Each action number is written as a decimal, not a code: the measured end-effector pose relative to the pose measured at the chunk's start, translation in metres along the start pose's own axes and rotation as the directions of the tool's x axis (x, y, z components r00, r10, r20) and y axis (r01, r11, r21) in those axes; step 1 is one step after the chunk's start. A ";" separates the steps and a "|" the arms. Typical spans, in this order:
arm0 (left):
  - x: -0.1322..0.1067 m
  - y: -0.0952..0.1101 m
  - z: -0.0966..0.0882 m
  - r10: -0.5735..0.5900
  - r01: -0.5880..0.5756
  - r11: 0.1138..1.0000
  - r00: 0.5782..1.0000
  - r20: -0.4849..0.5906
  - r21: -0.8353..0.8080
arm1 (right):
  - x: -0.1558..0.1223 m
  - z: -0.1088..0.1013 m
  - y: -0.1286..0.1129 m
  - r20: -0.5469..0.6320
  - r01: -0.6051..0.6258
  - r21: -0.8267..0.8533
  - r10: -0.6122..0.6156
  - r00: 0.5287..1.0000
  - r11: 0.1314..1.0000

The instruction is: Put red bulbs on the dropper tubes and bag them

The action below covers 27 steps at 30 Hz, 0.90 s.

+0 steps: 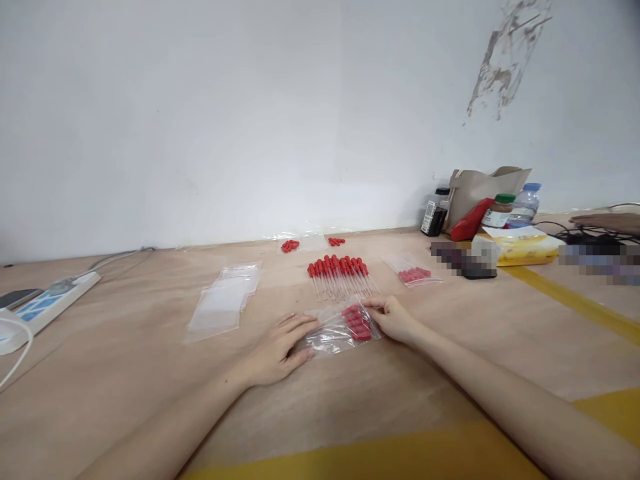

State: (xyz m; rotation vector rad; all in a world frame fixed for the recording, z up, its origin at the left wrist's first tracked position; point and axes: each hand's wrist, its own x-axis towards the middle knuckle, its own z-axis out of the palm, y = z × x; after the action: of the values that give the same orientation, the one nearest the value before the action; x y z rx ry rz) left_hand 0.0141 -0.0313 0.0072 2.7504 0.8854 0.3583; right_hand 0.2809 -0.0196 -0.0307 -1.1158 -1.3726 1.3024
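A clear plastic bag (331,333) lies on the table in front of me, with several red-bulbed droppers (357,323) inside, bulbs toward the right. My left hand (281,348) rests flat at the bag's left end, fingers apart, fingertips touching the plastic. At the right end my right hand (393,319) pinches the bag's edge between thumb and fingers. Just beyond the bag, a row of loose droppers (340,267) lies side by side, red bulbs pointing away from me. Another bag of droppers (414,273) lies to the right of that row.
Flat empty bags (223,303) are stacked at the left. By the wall lie loose red bulbs (290,246) on clear plastic. A power strip (55,303) sits far left. Bottles, including a dark one (435,213), a grey bag (480,190) and a yellow packet (530,247) stand at the right.
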 end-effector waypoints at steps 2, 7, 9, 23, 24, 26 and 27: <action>0.000 -0.001 0.001 0.005 -0.005 1.000 1.000 -0.005 0.004 | -0.002 -0.004 -0.004 -0.121 -0.042 -0.010 0.040 0.992 0.999; -0.001 -0.002 0.001 0.012 -0.012 1.000 1.000 -0.010 0.014 | -0.006 -0.010 -0.012 -0.137 -0.156 -0.131 0.138 0.981 0.979; 0.000 -0.002 0.001 0.011 -0.010 1.000 1.000 -0.012 0.013 | -0.007 -0.010 -0.012 -0.015 -0.125 -0.163 0.124 0.992 0.979; -0.010 -0.015 0.001 -0.173 0.213 0.973 0.926 -0.335 0.085 | -0.022 -0.044 -0.049 -0.222 0.014 0.390 0.080 0.972 0.921; -0.012 -0.023 -0.001 -0.218 0.287 0.950 0.894 -0.392 0.125 | -0.020 -0.053 -0.052 -0.307 0.055 0.393 0.075 0.949 0.918; -0.015 -0.042 -0.007 -0.334 0.472 0.864 0.799 -0.500 0.178 | -0.012 -0.070 -0.054 -0.458 0.142 0.375 0.049 0.888 0.916; -0.017 -0.053 -0.010 -0.403 0.569 0.799 0.747 -0.528 0.195 | -0.007 -0.077 -0.054 -0.518 0.173 0.359 0.042 0.854 0.917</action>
State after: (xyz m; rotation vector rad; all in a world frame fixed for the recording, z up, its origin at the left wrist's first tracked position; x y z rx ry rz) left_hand -0.0311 0.0016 -0.0016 2.5915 1.9269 0.8443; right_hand 0.3572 -0.0148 0.0252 -1.0220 -0.6986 1.0567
